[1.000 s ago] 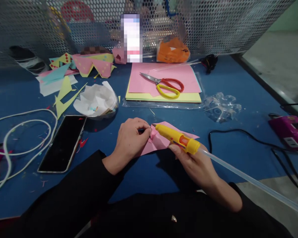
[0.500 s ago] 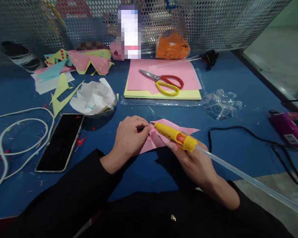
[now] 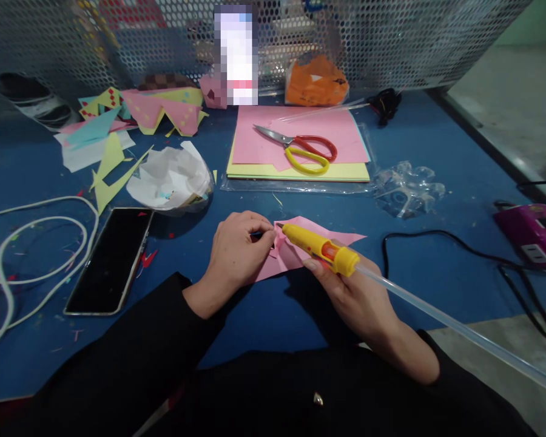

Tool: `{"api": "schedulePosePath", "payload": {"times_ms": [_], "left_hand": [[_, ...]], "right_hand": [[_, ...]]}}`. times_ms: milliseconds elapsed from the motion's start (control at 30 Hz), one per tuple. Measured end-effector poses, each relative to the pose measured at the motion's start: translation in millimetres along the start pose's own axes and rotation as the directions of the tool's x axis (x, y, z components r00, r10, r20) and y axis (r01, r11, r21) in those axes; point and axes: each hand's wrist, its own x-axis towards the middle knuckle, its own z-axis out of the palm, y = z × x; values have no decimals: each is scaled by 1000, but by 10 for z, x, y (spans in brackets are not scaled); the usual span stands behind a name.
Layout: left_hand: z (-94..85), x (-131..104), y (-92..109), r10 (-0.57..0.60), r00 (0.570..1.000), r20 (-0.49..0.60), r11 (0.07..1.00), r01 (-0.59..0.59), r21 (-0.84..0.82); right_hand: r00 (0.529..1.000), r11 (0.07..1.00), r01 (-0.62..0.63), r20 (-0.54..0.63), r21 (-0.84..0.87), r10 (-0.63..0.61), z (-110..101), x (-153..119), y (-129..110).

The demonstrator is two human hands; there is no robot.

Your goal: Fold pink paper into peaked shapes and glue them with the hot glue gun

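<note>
A folded piece of pink paper (image 3: 295, 258) lies between my hands near the table's front. My left hand (image 3: 236, 252) is closed on its left part, thumb and fingertips pinching a small raised fold. In my right hand (image 3: 355, 297) is a yellow glue gun (image 3: 316, 246), its dark tip touching or very close to that fold beside my left fingertips. A long clear glue stick (image 3: 437, 312) runs out of the gun's back to the lower right. The fingers of my right hand under the gun are mostly hidden.
Scissors (image 3: 307, 149) rest on stacked coloured paper (image 3: 255, 145). A phone (image 3: 111, 261), white cable (image 3: 9, 279) and crumpled white paper (image 3: 170, 176) are at left. Clear plastic (image 3: 409, 188), a black cord (image 3: 437, 233) and a purple socket box (image 3: 530, 233) are at right. A mesh panel (image 3: 391, 48) stands behind.
The view has shifted very slightly. Both hands keep their hold, and the glue gun's tip stays at the pink fold.
</note>
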Motion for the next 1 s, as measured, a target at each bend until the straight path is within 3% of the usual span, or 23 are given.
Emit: {"api": "schedulePosePath", "payload": {"times_ms": [1000], "left_hand": [[8, -6, -31, 7, 1000, -5, 1000, -7, -18]], "right_hand": [[997, 997, -74, 20, -12, 74, 4, 10, -11]]}}
